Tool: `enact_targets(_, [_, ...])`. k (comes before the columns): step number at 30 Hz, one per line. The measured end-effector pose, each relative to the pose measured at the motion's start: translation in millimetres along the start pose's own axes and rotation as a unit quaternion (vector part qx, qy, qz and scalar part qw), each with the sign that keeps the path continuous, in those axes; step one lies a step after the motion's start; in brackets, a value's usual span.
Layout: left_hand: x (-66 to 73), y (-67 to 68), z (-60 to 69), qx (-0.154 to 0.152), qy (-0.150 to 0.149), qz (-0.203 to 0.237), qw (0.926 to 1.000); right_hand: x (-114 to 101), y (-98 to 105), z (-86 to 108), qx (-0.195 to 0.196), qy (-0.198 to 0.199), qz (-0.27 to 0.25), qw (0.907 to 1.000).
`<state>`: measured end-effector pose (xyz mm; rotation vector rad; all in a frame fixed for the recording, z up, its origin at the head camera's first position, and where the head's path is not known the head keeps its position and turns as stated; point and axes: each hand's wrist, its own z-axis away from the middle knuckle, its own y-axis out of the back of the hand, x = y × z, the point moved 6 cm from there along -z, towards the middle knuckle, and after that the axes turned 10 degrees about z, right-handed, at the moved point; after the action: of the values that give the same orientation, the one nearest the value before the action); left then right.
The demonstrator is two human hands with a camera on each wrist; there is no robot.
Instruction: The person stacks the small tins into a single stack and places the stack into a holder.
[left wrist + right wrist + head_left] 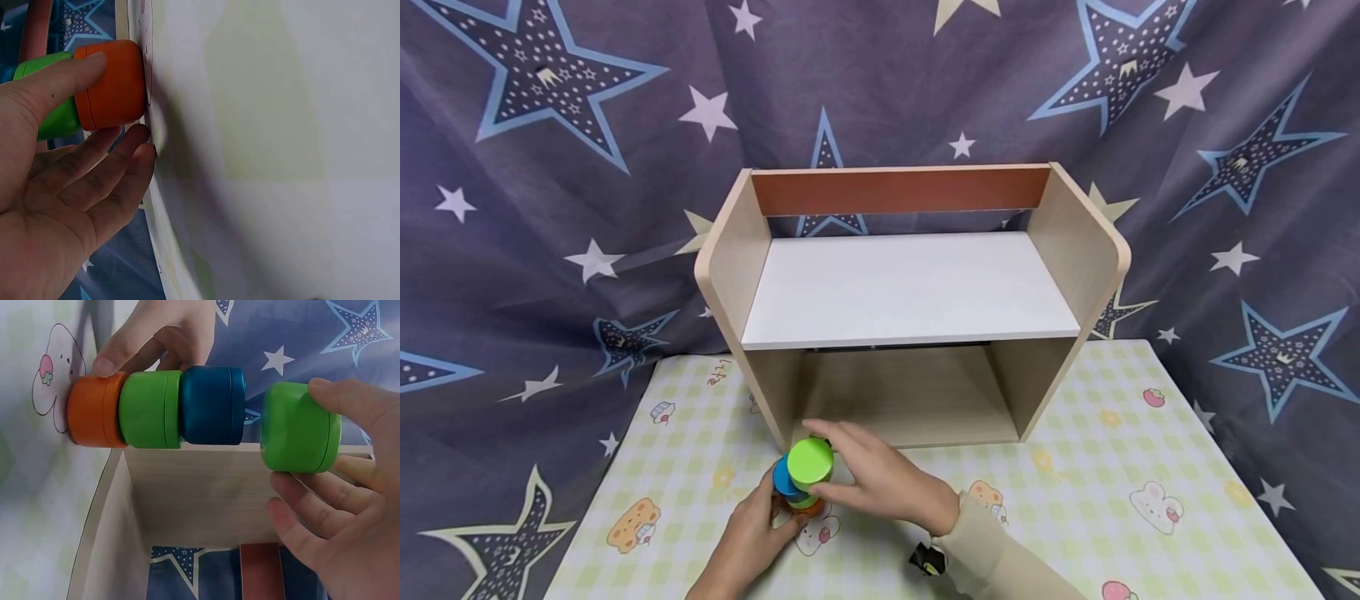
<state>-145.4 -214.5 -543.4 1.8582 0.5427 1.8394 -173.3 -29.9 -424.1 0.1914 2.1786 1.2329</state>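
Three small round lidded jars stand stacked upright on the table: an orange jar [94, 412] at the bottom, a green jar [149, 409] on it, and a blue jar [211, 405] on top. My left hand [748, 537] curves round the lower stack, its thumb on the orange jar [114, 84] in the left wrist view. Between the thumb and fingers of my right hand [891, 479] is a second green jar [810, 461]. In the right wrist view a gap separates this green jar [300, 428] from the blue one below it.
Just beyond the hands stands a wooden two-level shelf with a white middle board [910, 287] and a brown back rail [902, 192]. A checked cloth [1075, 517] covers the table. By the right sleeve lies a small black object [927, 558]. Star-patterned curtain [880, 75] hangs behind.
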Motion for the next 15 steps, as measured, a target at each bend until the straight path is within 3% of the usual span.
enact_targets(6, [1.2, 0.6, 0.4, 0.003, -0.013, -0.002, 0.9999, -5, -5, -10.1, -0.007, 0.009, 0.013, 0.9998])
enact_targets(15, [-0.6, 0.2, 0.2, -0.006, 0.015, 0.000, 0.9999, -11, -12, -17.6, -0.009, 0.026, 0.035, 0.9990])
